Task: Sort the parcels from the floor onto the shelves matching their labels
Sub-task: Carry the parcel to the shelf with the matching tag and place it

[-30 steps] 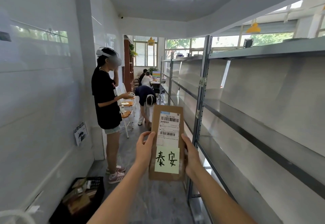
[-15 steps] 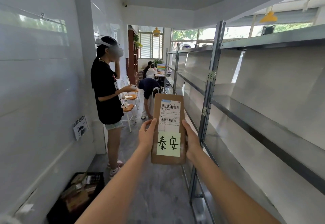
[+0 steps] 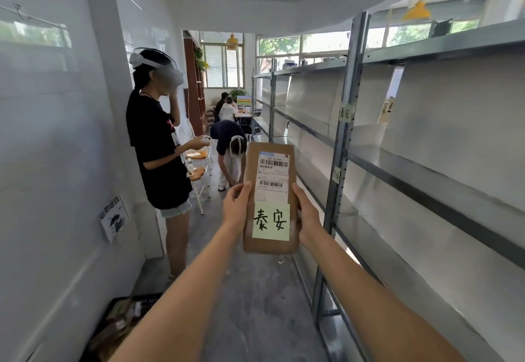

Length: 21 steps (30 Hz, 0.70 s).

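since the earlier frame we have come closer to the rack (image 3: 345, 145), so its grey upright now stands just right of the parcel (image 3: 271, 198), and a small note (image 3: 346, 113) on that upright has come into view at shelf height. both our arms reach forward, bare and nearly straight, with the parcel held upright at arm's length between them. our left hand (image 3: 236, 208) grips its left edge, thumb lying up the front face and the other fingers hidden behind; our right hand (image 3: 305, 214) grips the right edge the same way, thumb on the front, fingers curled round the back. the parcel is a flat brown cardboard mailer, tall and narrow, matte, with slightly rounded corners. a white printed label (image 3: 273, 175) with barcodes covers its upper half, and a pale green sticky (image 3: 271, 221) with two handwritten black characters sits below it, between our thumbs. the rack's shelves are smooth sheet metal, dull and reflective. a black crate (image 3: 125, 324) of more parcels lies on the floor at lower left, and a person (image 3: 159, 145) in a headset stands by the white wall.
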Each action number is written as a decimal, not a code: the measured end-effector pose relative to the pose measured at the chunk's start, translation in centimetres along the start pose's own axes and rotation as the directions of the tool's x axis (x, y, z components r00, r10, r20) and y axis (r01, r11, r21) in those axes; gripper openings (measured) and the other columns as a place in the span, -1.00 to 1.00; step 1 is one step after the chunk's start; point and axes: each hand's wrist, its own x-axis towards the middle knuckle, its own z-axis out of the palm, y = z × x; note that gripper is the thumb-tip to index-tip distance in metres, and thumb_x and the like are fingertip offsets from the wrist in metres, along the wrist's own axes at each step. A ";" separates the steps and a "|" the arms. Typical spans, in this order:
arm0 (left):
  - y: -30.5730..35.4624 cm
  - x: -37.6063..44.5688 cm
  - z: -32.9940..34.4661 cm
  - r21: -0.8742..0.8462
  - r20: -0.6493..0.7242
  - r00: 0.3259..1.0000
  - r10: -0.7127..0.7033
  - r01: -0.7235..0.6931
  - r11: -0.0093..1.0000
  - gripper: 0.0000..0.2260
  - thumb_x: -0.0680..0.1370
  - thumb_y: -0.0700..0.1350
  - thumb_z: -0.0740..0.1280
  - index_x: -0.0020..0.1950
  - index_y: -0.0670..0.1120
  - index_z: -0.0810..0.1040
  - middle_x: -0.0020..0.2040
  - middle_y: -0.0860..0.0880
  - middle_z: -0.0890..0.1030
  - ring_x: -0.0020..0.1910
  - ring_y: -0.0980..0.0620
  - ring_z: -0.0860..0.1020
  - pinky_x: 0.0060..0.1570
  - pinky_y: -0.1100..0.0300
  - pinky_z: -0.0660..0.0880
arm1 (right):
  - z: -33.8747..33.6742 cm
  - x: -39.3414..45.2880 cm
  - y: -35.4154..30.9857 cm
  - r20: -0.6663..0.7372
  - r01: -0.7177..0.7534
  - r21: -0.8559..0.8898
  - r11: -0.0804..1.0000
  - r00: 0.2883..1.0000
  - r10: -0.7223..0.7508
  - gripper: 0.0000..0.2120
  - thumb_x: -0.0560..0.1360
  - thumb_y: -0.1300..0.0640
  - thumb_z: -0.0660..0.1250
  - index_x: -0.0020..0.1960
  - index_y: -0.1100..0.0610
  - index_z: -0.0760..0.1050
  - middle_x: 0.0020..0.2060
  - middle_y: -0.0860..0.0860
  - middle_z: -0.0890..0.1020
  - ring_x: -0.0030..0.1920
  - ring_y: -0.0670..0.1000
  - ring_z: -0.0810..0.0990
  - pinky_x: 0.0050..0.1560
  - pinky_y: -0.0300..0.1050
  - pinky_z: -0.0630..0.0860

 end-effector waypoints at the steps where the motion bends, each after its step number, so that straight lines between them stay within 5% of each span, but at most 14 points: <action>1: -0.2 1.2 -0.4 0.023 0.013 1.000 -0.002 0.002 1.000 -0.63 0.53 0.16 0.34 0.21 -0.05 0.53 0.08 -0.09 0.66 0.05 -0.09 0.64 0.11 -0.04 0.58 | 0.6 0.6 0.2 -0.017 0.005 0.008 1.000 1.000 -0.005 -0.70 0.55 -0.11 0.42 0.10 0.10 0.65 -0.09 0.10 0.73 -0.06 0.11 0.68 0.05 0.01 0.63; 6: -0.7 6.3 -2.2 0.022 0.063 0.998 -0.023 0.022 1.000 -0.68 0.47 0.21 0.37 0.10 0.04 0.54 0.08 -0.09 0.67 0.05 -0.09 0.65 0.15 -0.12 0.57 | 3.9 3.7 1.1 -0.075 0.017 0.000 1.000 0.997 -0.017 -0.72 0.54 -0.14 0.43 0.05 0.06 0.63 0.00 0.12 0.72 0.07 0.15 0.66 0.15 0.08 0.63; 10: -1.7 10.0 -3.0 0.011 0.095 0.994 -0.048 0.047 0.999 -0.52 0.41 0.25 0.37 0.19 -0.03 0.57 0.06 -0.08 0.68 0.04 -0.09 0.65 0.14 -0.13 0.58 | 5.6 6.3 2.0 -0.114 0.012 0.010 1.000 0.993 -0.010 -0.69 0.54 -0.14 0.43 0.09 0.09 0.63 0.05 0.14 0.71 0.04 0.14 0.67 -0.05 -0.02 0.63; 13: -2.3 12.4 -3.0 0.005 0.103 0.993 -0.051 0.051 0.999 -0.61 0.45 0.23 0.37 0.14 0.01 0.56 0.05 -0.07 0.68 0.04 -0.09 0.65 0.14 -0.11 0.58 | 6.4 8.6 2.4 -0.144 0.024 0.014 1.000 0.989 -0.021 -0.66 0.54 -0.13 0.44 0.14 0.10 0.63 0.00 0.12 0.73 -0.01 0.13 0.69 -0.13 -0.05 0.62; 21: -3.9 19.4 -0.1 -0.002 0.141 0.989 -0.037 0.038 0.999 -0.70 0.56 0.13 0.32 0.17 -0.02 0.50 0.11 -0.10 0.64 0.08 -0.07 0.61 0.11 0.04 0.56 | 6.2 17.2 2.2 -0.177 0.007 0.000 1.000 0.984 -0.007 -0.54 0.45 -0.20 0.50 0.16 0.12 0.65 0.05 0.13 0.74 0.13 0.18 0.70 0.24 0.16 0.63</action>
